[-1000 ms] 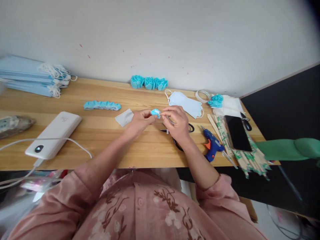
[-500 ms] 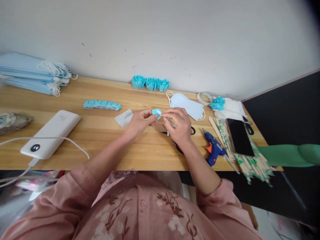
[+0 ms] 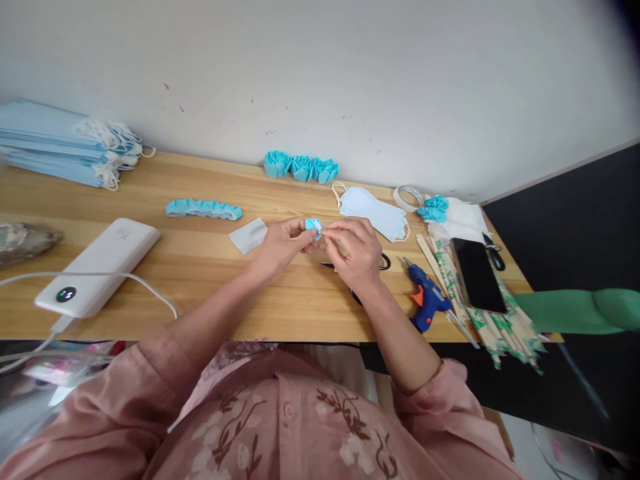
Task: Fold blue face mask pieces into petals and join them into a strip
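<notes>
Over the middle of the table, my left hand [image 3: 286, 241] pinches a small folded piece of blue mask fabric [image 3: 313, 225] with some white showing on its right side. At that white edge, the fingertips of my right hand [image 3: 354, 248] are pressed together; what they hold is too small to make out. Black-handled scissors [image 3: 385, 261] lie partly hidden beneath my right hand. Left of my hands are a white fabric piece [image 3: 249, 236] and a gathered blue strip [image 3: 203, 209]. Behind my right hand lies a flat face mask [image 3: 374, 212].
Three blue fabric flowers [image 3: 301, 168] stand by the wall. On the right are a tape roll [image 3: 409, 199], another blue flower [image 3: 434, 209], a blue glue gun [image 3: 429, 297], wrapped chopsticks [image 3: 493, 337] and a phone [image 3: 479, 275]. Stacked masks [image 3: 55, 143] and a power bank [image 3: 100, 267] occupy the left.
My hands stay almost in place. My right fingers shift slightly at the edge of the blue piece, and a white bit seen below my right hand earlier is less visible now.
</notes>
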A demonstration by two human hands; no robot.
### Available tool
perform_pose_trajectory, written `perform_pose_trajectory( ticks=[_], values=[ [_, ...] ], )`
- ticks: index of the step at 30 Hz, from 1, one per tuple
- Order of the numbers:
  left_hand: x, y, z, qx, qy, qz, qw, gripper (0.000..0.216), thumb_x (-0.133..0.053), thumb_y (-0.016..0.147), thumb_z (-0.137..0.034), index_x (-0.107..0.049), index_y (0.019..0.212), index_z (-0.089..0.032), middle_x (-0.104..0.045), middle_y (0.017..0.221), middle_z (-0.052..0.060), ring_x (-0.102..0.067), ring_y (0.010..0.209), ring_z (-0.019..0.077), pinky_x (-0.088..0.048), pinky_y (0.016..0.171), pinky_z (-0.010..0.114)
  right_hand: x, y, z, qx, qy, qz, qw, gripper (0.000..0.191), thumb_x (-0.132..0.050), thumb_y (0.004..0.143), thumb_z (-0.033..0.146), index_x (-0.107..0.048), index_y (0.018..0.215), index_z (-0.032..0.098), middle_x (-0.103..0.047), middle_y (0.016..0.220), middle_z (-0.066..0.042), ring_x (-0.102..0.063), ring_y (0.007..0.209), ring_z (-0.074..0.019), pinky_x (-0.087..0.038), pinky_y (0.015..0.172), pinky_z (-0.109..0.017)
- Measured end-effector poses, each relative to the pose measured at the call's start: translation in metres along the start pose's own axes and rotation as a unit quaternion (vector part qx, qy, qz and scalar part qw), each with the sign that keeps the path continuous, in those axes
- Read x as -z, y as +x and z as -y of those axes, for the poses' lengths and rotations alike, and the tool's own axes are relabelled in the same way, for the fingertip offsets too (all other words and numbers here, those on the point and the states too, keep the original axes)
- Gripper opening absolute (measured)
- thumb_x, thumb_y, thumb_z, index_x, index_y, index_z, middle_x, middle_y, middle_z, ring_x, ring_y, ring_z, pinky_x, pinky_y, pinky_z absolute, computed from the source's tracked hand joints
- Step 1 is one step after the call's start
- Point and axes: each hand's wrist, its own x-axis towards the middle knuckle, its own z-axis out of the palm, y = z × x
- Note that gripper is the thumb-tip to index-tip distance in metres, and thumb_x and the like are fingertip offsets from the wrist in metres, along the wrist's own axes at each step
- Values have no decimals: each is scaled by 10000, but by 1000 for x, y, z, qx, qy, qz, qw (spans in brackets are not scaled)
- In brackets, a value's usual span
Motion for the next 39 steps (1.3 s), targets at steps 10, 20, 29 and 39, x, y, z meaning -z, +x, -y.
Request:
perform_pose_trajectory(
  ticks=[10, 20, 29, 39],
  values=[
    [-1, -1, -1, -11, 10, -1, 1000, 200, -695, 752, -357, -642, 750, -164, -674, 703, 8, -602, 654, 121, -482, 680, 276, 0, -2, 1, -6, -16, 12, 1000, 225, -579, 876, 125, -687, 972, 298, -728, 977, -26, -639, 932, -225, -514, 852, -446],
    [-1, 0, 0, 4, -12, 7, 1000, 213, -715, 744, -367, -654, 745, -163, -680, 704, 11, -594, 623, 115, -477, 668, 278, 0, -2, 1, -3, -19, 23, 1000, 212, -578, 871, 123, -682, 958, 286, -736, 1000, -27, -642, 947, -225, -524, 827, -430],
    [2, 0, 2, 27, -65, 47, 996, 265, -711, 778, -407, -659, 723, -153, -668, 692, 17, -609, 661, 127, -485, 724, 287, 0, -3, 2, 5, -35, 19, 999, 178, -587, 878, 124, -684, 934, 262, -737, 989, -28, -636, 941, -211, -523, 828, -395],
    [4, 0, -1, 52, -117, 45, 991, 218, -708, 777, -350, -664, 741, -139, -688, 705, 30, -634, 668, 130, -490, 727, 277, 1, -2, 3, 7, -24, 36, 999, 254, -579, 856, 107, -710, 1024, 245, -733, 1060, -52, -627, 1005, -227, -526, 855, -399]
  ],
)
